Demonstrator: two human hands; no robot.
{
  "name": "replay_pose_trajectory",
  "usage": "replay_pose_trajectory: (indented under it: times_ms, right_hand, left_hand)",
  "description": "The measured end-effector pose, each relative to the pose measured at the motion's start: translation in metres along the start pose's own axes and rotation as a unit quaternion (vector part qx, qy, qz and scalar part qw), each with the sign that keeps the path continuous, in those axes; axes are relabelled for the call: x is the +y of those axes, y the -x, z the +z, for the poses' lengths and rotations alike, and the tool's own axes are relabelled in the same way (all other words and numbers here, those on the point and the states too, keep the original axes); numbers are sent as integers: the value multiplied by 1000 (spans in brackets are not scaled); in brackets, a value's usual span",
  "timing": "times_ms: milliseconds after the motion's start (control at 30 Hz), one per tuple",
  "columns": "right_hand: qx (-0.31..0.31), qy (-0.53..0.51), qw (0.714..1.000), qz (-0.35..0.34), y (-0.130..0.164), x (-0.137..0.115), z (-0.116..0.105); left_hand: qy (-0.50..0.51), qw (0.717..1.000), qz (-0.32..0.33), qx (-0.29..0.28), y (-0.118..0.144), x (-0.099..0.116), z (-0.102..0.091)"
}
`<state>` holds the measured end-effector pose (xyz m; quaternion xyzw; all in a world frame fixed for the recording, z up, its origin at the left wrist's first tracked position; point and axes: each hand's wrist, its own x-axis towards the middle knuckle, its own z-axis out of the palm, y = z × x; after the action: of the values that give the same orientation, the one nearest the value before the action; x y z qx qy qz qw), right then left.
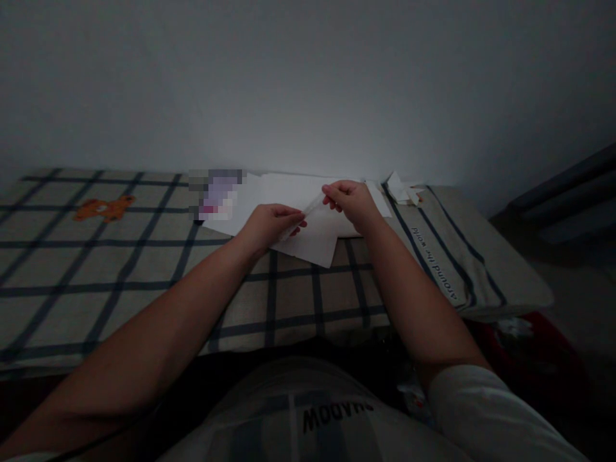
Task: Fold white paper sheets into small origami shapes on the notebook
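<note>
A white sheet of paper (314, 240) lies on the checked bedcover (144, 269), one corner pointing toward me. My left hand (269, 224) pinches its folded edge at the lower left. My right hand (349, 200) pinches the same raised edge further up and to the right. Between the two hands the fold runs as a thin slanted strip. More white sheets (283, 192) lie flat underneath, close to the wall.
A blurred-out object (216, 194) sits on the sheets to the left. Small paper scraps (402, 190) lie at the back right of the bed. An orange bear print (103, 208) marks the cover at left. The bed's right edge (505, 282) drops off to a dark floor.
</note>
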<state>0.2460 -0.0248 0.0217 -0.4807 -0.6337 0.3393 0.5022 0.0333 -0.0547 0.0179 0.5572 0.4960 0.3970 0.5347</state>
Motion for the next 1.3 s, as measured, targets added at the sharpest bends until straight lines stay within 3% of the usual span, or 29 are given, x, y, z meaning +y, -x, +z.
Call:
replay_pose_trajectory:
  times_ms: [333, 567, 767, 867, 1067, 1300]
  right_hand:
    - [9, -10, 1000, 12, -2, 1, -2]
    - [18, -71, 997, 34, -1, 1, 2]
    - [-28, -114, 991, 57, 1, -4, 9]
    - [-26, -117, 992, 36, 3, -8, 11]
    - [18, -110, 994, -1, 3, -6, 12]
    - [31, -77, 996, -42, 3, -4, 14]
  left_hand:
    - [-46, 999, -3, -19, 3, 6, 1]
    - [-67, 995, 56, -48, -2, -5, -2]
    - [-39, 997, 69, 14, -5, -9, -4]
    - [-33, 997, 63, 25, -6, -9, -4]
    - [-43, 998, 53, -10, -4, -8, -1]
    - [-44, 999, 28, 12, -2, -7, -1]
